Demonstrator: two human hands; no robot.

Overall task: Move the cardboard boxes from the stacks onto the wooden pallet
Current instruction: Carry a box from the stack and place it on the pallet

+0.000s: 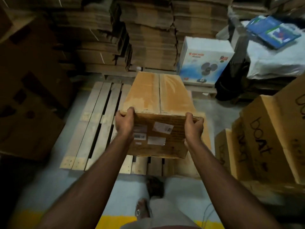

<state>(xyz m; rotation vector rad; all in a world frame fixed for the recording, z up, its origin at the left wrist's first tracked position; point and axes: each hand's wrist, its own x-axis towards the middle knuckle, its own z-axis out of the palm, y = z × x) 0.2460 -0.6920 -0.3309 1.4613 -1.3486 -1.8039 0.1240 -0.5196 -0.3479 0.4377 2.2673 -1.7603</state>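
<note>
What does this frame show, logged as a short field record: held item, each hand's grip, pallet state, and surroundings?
held item: cardboard box, taped top, labels on its near face
left hand: grips the box's near left corner, fingers curled over the top edge
right hand: grips the near right corner the same way
wooden pallet: on the floor under the box; visible slats bare
contact: cannot tell whether the box touches the pallet
right side: stacked boxes marked boat
behind: fan carton, flattened cardboard stacks
</note>
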